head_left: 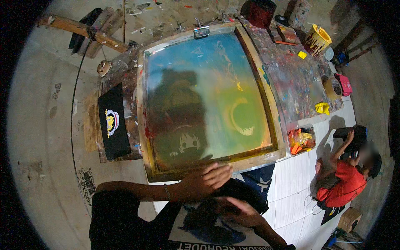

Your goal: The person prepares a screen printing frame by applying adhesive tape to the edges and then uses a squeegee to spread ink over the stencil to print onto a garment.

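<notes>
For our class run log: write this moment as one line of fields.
left hand: open, on near edge of printing screen frame | right hand: open, over dark cloth | beside: printed black shirt

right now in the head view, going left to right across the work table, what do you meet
black printed cloth → framed printing screen → yellow rag → pink box, with a seated person in a red shirt lower right on the floor
</notes>
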`<action>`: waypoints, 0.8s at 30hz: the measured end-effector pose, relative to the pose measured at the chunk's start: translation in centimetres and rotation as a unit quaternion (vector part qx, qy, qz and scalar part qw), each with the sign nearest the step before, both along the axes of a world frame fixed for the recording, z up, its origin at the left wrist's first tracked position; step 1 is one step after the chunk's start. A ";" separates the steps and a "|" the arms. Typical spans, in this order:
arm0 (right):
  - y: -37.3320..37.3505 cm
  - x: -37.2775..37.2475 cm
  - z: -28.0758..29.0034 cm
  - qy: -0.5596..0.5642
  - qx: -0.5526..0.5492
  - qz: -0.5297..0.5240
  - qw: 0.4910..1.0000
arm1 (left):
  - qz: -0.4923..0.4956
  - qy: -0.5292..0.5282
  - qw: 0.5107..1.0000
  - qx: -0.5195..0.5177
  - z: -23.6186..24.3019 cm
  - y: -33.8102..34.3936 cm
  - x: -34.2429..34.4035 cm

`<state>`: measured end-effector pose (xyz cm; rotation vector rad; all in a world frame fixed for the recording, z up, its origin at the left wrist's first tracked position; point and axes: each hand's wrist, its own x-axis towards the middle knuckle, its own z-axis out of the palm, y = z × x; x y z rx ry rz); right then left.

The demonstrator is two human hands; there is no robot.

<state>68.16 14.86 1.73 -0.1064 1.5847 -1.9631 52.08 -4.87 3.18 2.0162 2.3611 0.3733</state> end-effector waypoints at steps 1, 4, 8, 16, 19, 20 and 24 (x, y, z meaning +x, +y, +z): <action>0.8 -0.7 1.9 -0.060 -0.020 -0.019 0.998 | -0.036 -0.023 0.999 -0.018 -0.2 -1.0 0.5; 4.0 -2.3 7.1 -0.116 0.009 -0.057 0.992 | -0.077 -0.255 0.959 -0.096 -0.4 -1.9 -0.8; 6.3 -3.3 6.2 -0.062 0.101 -0.066 0.991 | 0.026 -0.135 0.990 0.001 2.5 1.1 -8.3; 7.4 -4.4 6.5 -0.088 0.080 -0.127 0.985 | 0.102 0.009 0.993 -0.062 -2.1 -0.5 -19.4; 8.7 -4.9 7.4 -0.075 0.112 -0.146 0.980 | 0.148 -0.001 0.985 -0.084 -2.7 0.4 -23.5; 9.7 -5.4 7.8 -0.045 0.141 -0.148 0.978 | 0.181 -0.055 0.982 -0.023 -2.4 1.2 -24.6; 14.8 -9.3 9.0 0.066 0.180 -0.170 0.966 | 0.225 -0.036 0.973 -0.035 -4.9 -0.6 -29.6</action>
